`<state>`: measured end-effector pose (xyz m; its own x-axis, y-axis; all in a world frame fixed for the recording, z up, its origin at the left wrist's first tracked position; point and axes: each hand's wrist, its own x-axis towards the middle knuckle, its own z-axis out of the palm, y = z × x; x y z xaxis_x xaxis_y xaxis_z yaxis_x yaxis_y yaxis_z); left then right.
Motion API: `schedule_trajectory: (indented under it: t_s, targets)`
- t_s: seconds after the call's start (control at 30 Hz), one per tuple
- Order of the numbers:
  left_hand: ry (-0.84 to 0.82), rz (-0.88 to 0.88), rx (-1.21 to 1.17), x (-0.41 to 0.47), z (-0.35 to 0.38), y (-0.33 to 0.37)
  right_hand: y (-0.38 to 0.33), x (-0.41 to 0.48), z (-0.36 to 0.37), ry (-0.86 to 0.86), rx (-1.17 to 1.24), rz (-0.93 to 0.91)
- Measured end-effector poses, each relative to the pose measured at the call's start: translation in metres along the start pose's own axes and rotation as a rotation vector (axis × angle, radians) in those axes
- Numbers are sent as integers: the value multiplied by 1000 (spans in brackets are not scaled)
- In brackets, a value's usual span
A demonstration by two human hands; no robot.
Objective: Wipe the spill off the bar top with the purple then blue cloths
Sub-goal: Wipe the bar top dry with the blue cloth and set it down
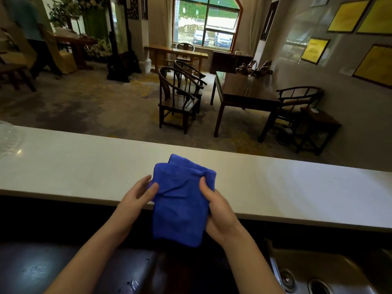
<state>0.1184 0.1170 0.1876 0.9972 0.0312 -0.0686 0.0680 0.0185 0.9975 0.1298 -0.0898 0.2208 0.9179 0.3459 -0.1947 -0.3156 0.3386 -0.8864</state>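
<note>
A folded blue cloth [180, 200] hangs between my two hands above the near edge of the white bar top [84, 166]. My right hand [218, 213] grips its right side, thumb pressed on top. At the cloth's left edge, my left hand [137, 198] pinches it with thumb and fingers. The cloth's lower half droops below the bar's edge. No purple cloth is in view, and I can make out no spill on the bar top.
A steel sink [331, 272] lies at the lower right beneath the bar. A dark counter [42, 268] runs below at the left. A clear glass object [8, 136] stands on the bar's far left. Wooden chairs [178, 98] and tables fill the room beyond.
</note>
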Motion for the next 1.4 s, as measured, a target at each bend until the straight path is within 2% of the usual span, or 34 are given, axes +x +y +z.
schedule_trajectory:
  t_s: [0.1,0.17,0.27,0.43,0.57,0.73,0.9,1.13,1.4]
  targets:
    - [-228,-44,-302,-11,8,15,0,-18,-8,-61,130,49]
    - [-246,-82,-326,-19,12,20,0,-28,-12,-95,162,59]
    - [-154,-67,-264,-27,17,16,0,-39,-15,-87,92,36]
    - [-52,-2,-155,-44,25,5,6,-52,-24,86,-316,-218]
    - [-1,24,56,-60,26,-23,30,-60,-42,231,-693,-278]
    - [122,-55,176,-73,35,-89,91,-61,-61,331,-824,-155]
    - [205,-191,298,-85,34,-153,151,-56,-81,305,-830,45]
    - [124,-271,562,-90,31,-194,208,-52,-95,280,-823,234]
    - [126,-341,721,-93,31,-209,237,-46,-99,281,-926,312]
